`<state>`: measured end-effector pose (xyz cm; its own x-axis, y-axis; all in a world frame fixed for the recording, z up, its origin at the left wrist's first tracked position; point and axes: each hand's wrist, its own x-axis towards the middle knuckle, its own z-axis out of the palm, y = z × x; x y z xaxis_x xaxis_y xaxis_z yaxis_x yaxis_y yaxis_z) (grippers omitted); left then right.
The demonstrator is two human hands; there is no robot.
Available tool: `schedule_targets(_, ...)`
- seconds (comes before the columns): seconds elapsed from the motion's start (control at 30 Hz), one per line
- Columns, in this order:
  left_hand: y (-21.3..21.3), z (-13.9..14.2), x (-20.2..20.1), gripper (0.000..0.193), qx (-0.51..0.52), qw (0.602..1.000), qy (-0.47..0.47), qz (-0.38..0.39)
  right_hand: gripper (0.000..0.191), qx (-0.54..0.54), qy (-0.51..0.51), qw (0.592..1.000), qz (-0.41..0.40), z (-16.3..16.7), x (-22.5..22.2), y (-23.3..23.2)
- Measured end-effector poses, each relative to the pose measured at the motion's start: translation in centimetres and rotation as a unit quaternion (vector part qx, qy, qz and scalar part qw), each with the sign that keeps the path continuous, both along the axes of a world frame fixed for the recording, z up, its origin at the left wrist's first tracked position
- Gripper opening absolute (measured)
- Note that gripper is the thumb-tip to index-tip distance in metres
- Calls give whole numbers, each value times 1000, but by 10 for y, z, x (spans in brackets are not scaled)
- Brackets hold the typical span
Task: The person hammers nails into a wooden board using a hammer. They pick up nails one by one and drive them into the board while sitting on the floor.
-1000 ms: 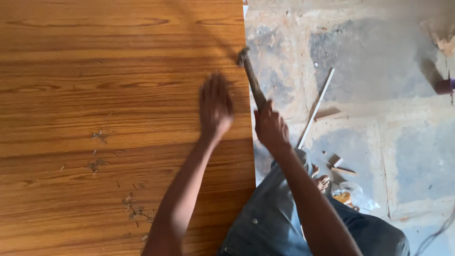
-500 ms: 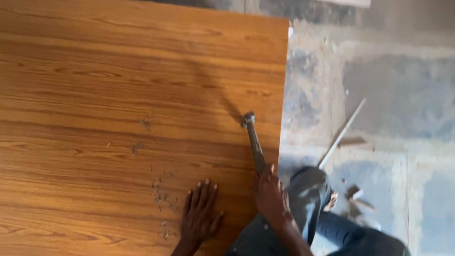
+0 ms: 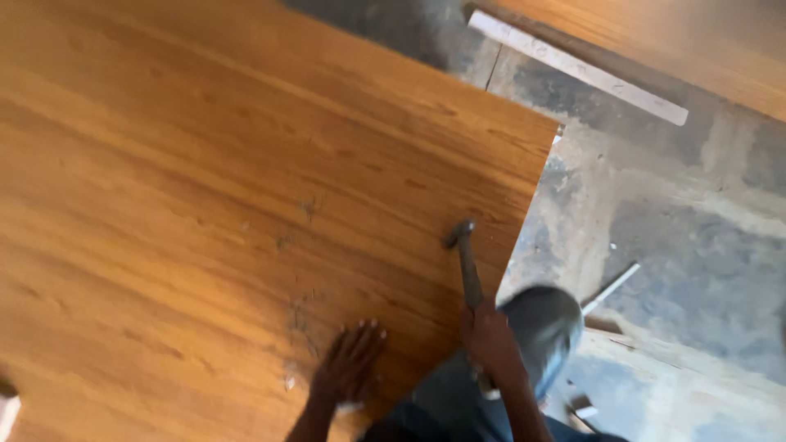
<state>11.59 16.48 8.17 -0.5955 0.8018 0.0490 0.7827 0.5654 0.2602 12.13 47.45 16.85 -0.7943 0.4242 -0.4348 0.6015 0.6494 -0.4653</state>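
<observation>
1. While pressing the left hand [image 3: 348,368] flat and open, fingers spread, on the near part of the wooden board [image 3: 205,205], grips a hammer [image 3: 468,266] by its handle in the closed right hand [image 3: 489,336].
2. Looks to be the striking step: hammering at the board close to its right edge. Cannot tell through the blur whether the hammer head touches the surface or hangs just above it.
3. For a further blow, calls for a short lift from the wrist, steady aim at one spot, and the left hand kept well apart, off to the left.
4. Keeps the hammer over the near right part of the board, just inside the right edge. Runs its long axis near to far, leaning slightly left, with the head pointing far and the handle end toward the body.
5. Shows a bent knee in jeans [image 3: 540,327] just right of the right hand, above a rough concrete floor [image 3: 696,245]. Shows a pale wooden strip [image 3: 573,65] lying far off, and scuff marks [image 3: 299,315] on the board left of the hammer.
</observation>
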Motion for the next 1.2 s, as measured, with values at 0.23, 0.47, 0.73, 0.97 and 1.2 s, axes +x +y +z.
schedule_targets(0.23,-9,3,1,76,23,993,-110,36,39,-338,-24,912,-231,1,-69,19)
schedule_targets(0.47,-13,-19,10,68,38,991,-108,75,37,-479,23,817,-322,-46,-93,25)
schedule_targets(0.73,48,-48,-171,18,98,961,-71,249,35,-471,10,806,-357,-75,-94,3)
schedule_targets(0.97,112,-30,-416,6,221,920,-95,309,29,-483,27,801,-352,-75,-100,8)
schedule_targets(1.2,131,-12,-456,8,-98,990,8,101,36,-488,20,804,-340,-80,-95,15)
